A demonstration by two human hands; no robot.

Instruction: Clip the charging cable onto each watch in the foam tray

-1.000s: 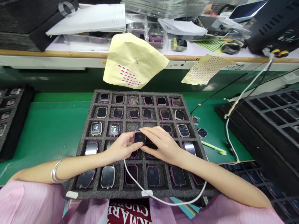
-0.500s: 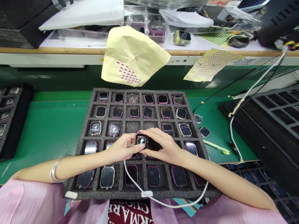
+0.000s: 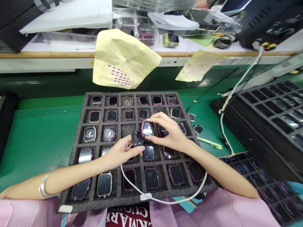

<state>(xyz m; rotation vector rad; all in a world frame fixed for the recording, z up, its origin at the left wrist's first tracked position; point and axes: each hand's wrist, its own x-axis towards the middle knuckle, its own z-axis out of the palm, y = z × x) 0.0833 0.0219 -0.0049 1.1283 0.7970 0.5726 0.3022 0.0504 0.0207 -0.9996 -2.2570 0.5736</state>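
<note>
With my left hand (image 3: 125,150) pinching a square black block (image 3: 136,139) on a smooth white cable (image 3: 163,202), my right hand (image 3: 171,131) grips a purple-rimmed watch (image 3: 148,128) by its edges, just right of and slightly beyond the block; contact unclear. Watch's long axis runs roughly near-to-far, glossy face up, corners rounded, above the coarse, dark foam tray (image 3: 127,198).

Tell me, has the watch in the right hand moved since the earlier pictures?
Yes: against the foam tray, the watch has moved right and away from the person, now apart from the black block.
</note>
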